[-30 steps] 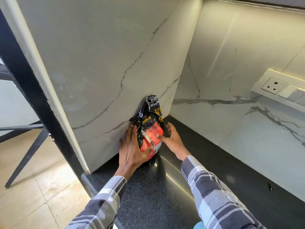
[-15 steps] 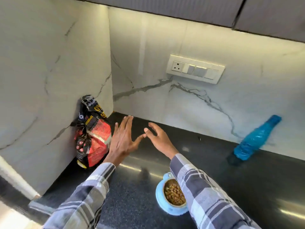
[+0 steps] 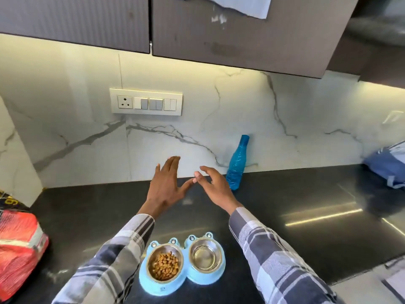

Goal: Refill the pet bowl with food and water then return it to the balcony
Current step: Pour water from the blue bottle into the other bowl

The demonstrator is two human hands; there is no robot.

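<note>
Head view. One blue double pet bowl (image 3: 162, 284), near edge of black tabletop (image 3: 306, 194): left cup kibble, right cup without kibble. One blue bottle (image 3: 236, 163) against the marble wall. One red food bag (image 3: 17, 242), far left. Two hands, left (image 3: 166, 185) and right (image 3: 214, 187), fingers loose, grasping nothing. One switch panel (image 3: 146, 102); dark cabinets overhead.

Light-blue double pet bowl (image 3: 161, 286) on counter: kibble (image 3: 164, 265) left, right dish empty.
</note>
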